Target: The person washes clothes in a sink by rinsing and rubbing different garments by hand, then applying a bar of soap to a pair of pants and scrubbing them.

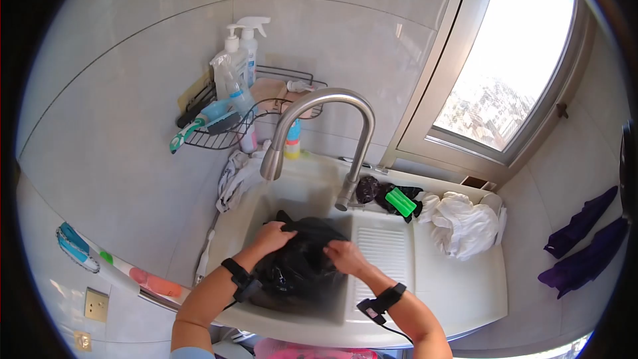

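Note:
A wet black cloth [299, 259] lies bunched in the basin of the white sink [452, 292], partly lifted between my hands. My left hand [271, 238] is closed on its upper left part, near the basin's left side. On the right, my right hand [345, 257] pinches the cloth's right edge, beside the ribbed washboard [382, 252]. Both hands wear black wrist straps. Above the basin hangs the metal faucet [325, 96]; whether water runs is not clear.
A bright green brush [401, 201] rests on black bags at the sink's back edge, with white cloth [465, 226] to its right. Bottles [232, 70] stand on a wire corner rack [216, 138]. Purple cloths [585, 252] hang at the right wall. A window [505, 60] is behind.

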`<state>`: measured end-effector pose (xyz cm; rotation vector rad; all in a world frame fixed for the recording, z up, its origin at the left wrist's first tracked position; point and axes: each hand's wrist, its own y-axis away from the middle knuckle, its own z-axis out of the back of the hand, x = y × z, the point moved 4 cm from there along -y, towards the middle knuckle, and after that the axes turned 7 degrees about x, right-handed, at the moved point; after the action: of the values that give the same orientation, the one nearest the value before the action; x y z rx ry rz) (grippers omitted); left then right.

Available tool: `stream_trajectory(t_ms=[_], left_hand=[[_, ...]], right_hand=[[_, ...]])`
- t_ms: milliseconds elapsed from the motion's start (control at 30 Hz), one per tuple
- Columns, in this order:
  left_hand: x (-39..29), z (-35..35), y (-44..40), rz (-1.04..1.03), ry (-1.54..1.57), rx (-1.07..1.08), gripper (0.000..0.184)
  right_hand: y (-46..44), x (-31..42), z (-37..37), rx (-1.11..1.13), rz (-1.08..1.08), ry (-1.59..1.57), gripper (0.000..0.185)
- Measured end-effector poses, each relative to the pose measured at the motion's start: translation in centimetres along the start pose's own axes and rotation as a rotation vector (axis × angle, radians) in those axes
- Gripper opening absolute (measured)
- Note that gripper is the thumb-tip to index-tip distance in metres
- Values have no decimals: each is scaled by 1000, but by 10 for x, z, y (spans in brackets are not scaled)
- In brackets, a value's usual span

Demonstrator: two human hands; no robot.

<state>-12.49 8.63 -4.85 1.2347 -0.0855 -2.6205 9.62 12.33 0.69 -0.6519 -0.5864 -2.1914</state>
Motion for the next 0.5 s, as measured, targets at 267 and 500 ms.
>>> stream_trajectory(t_ms=[267,500], left_hand=[[0,46,30,135,-118,169,42],[-73,16,52,382,287,426,38]], right_hand=[[55,75,97,-399,431,-125,10],[50,67,61,-484,593,112,14]])
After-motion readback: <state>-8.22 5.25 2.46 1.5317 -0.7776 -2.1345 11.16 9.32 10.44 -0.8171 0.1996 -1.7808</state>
